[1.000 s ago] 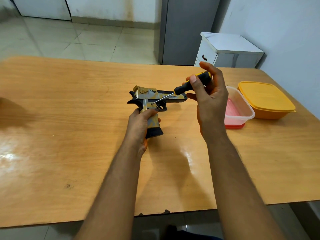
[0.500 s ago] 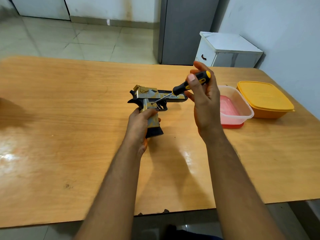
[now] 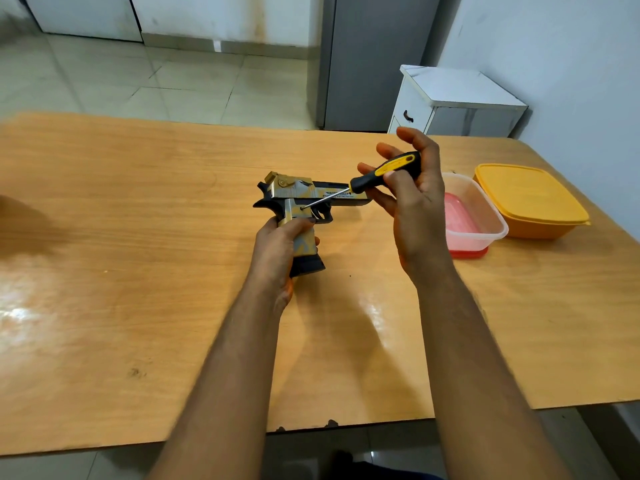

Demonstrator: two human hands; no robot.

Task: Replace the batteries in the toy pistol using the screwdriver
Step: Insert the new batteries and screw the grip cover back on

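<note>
Over the wooden table [image 3: 138, 258] the left hand [image 3: 277, 251] grips the toy pistol [image 3: 304, 202] by its handle, while the right hand [image 3: 412, 206] pinches the screwdriver [image 3: 374, 178], slanting down-left, tip at a screw above the grip.

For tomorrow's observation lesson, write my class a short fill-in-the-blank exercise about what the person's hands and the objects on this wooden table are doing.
1. The left hand grips the gold-and-black toy pistol by its ____.
2. The right hand holds a black-and-yellow ____ whose metal tip touches the pistol.
3. The orange plastic container is closed with a ____.
4. The clear plastic tub beside it sits on a ____ lid.

Missing words: handle; screwdriver; lid; red
</note>
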